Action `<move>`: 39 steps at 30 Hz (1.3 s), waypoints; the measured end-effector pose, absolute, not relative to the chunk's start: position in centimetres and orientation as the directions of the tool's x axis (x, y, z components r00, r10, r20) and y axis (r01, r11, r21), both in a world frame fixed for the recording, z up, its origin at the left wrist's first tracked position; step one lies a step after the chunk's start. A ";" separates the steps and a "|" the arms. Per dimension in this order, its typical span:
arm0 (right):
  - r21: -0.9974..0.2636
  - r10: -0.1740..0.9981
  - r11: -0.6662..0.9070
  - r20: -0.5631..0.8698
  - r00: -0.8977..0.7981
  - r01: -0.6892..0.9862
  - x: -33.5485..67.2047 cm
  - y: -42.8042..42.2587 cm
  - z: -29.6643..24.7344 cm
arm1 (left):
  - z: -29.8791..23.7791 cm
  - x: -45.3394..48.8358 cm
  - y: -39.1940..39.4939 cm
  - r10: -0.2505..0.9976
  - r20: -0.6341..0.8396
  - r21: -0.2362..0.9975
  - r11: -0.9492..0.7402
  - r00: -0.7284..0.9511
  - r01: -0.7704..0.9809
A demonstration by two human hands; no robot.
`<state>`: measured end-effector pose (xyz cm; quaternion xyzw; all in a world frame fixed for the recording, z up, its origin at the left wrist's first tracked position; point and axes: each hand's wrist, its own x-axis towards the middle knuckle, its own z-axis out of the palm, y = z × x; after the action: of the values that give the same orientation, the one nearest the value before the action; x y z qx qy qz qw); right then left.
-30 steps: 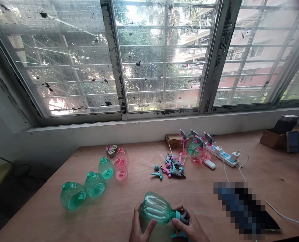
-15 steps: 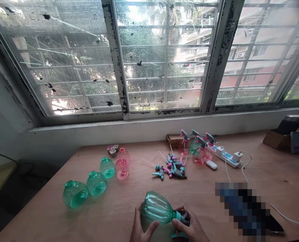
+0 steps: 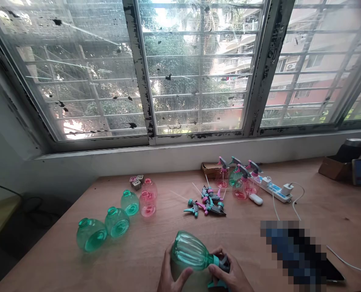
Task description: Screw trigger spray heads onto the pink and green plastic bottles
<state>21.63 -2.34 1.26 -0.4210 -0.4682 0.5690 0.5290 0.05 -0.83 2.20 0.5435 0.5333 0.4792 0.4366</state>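
Observation:
A green spray bottle point(image 3: 191, 249) lies tilted on its side between my two hands, its neck pointing right. My left hand point(image 3: 173, 269) is wrapped round the wide body near the base. At the neck, my right hand point(image 3: 229, 273) grips the teal collar and dark spray head point(image 3: 224, 263). Part of the trigger shows below, near the frame's bottom edge. Beyond the hands is a pile of loose spray heads point(image 3: 209, 202) in grey, teal and pink. Green bottles without heads point(image 3: 117, 222) and pink ones point(image 3: 148, 203) stand to the left.
Several bottles with heads fitted point(image 3: 241, 182) stand at the back beside a white power strip point(image 3: 273, 188). A blurred dark device point(image 3: 302, 255) lies at right. Small cubes point(image 3: 136, 182) sit near the wall. A cardboard box point(image 3: 335, 166) and a phone point(image 3: 360, 172) are far right.
Almost nothing differs. Both hands keep the same hold on the green spray bottle, and the view has shifted very slightly. The hand at the far right edge has drawn farther out of view.

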 end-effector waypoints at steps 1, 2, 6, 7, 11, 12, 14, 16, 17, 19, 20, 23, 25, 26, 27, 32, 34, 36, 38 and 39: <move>-0.979 0.996 -0.001 0.017 -0.087 -0.203 21.6 -2.3 1.1 | 2.3 0.0 -0.8 0.999 0.036 0.986 -0.032 -0.026 0.166; -0.980 0.996 -0.002 0.015 -0.085 -0.199 21.7 -2.2 1.0 | 2.4 -0.1 -0.7 1.000 0.021 0.985 -0.017 -0.022 0.175; -0.975 0.997 -0.026 -0.009 -0.075 -0.221 21.6 -2.1 1.0 | 2.6 -0.8 -0.4 0.999 0.044 0.973 -0.045 0.010 0.227; -0.973 0.997 -0.028 -0.012 -0.073 -0.228 21.6 -2.1 1.2 | 2.7 -0.9 -0.3 0.998 0.060 0.970 -0.061 0.013 0.236; -0.976 0.998 -0.017 -0.001 -0.070 -0.219 21.5 -2.3 1.6 | 2.8 -0.6 -0.5 0.997 0.076 0.973 -0.079 0.022 0.216; -0.977 0.998 -0.012 0.003 -0.068 -0.212 21.5 -2.3 1.7 | 3.0 -0.4 -0.6 0.997 0.075 0.977 -0.075 0.009 0.198; -0.979 0.998 -0.002 0.010 -0.060 -0.202 21.5 -2.3 1.7 | 3.2 -0.1 -0.8 0.997 0.063 0.983 -0.055 -0.039 0.175; -0.978 0.998 -0.005 0.008 -0.057 -0.210 21.6 -2.3 1.8 | 3.5 0.0 -0.8 0.998 0.040 0.980 -0.030 -0.046 0.195; -0.975 0.998 -0.008 0.004 -0.056 -0.223 21.6 -2.3 1.9 | 3.6 0.0 -0.8 0.999 0.036 0.977 -0.028 -0.036 0.213; -0.967 0.998 -0.018 -0.003 -0.058 -0.255 21.5 -2.3 1.9 | 3.6 -0.1 -0.7 0.999 0.052 0.971 -0.050 -0.002 0.233; -0.964 0.998 -0.019 -0.003 -0.059 -0.266 21.5 -2.3 1.9 | 3.5 -0.1 -0.7 0.998 0.067 0.971 -0.067 0.010 0.229; -0.967 0.998 -0.014 0.003 -0.064 -0.255 21.6 -2.2 1.6 | 3.0 0.0 -0.7 0.995 0.103 0.977 -0.099 -0.009 0.190; -0.974 0.998 -0.010 0.005 -0.068 -0.227 21.6 -2.1 1.2 | 2.6 0.1 -0.7 0.994 0.101 0.981 -0.093 -0.035 0.168; -0.976 0.998 -0.009 0.006 -0.070 -0.219 21.6 -2.0 1.0 | 2.5 0.2 -0.7 0.995 0.093 0.983 -0.084 -0.046 0.161; -0.976 0.998 -0.007 0.009 -0.070 -0.217 21.6 -2.0 0.9 | 2.5 0.1 -0.7 0.995 0.084 0.985 -0.075 -0.053 0.155; -0.975 0.998 -0.001 0.012 -0.056 -0.223 21.5 -2.0 1.0 | 2.8 -0.4 -0.4 0.994 0.109 0.977 -0.108 0.004 0.186; -0.979 0.999 -0.003 0.008 -0.053 -0.205 21.5 -2.1 1.3 | 2.9 -0.5 -0.4 0.994 0.111 0.972 -0.114 0.024 0.204; -0.981 0.998 0.000 0.011 -0.055 -0.194 21.5 -2.2 1.4 | 2.7 -0.4 -0.5 0.994 0.112 0.977 -0.110 -0.006 0.181; -0.981 0.998 0.003 0.014 -0.060 -0.192 21.4 -2.2 1.3 | 2.3 -0.2 -0.6 0.993 0.109 0.984 -0.101 -0.049 0.145; -0.981 0.998 0.003 0.016 -0.065 -0.194 21.4 -2.1 1.3 | 2.1 0.0 -0.7 0.992 0.106 0.986 -0.096 -0.071 0.134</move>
<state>21.42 -2.11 1.26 -0.4297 -0.4676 0.5601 0.5320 -0.05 -0.65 2.10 0.5366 0.5247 0.5099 0.4205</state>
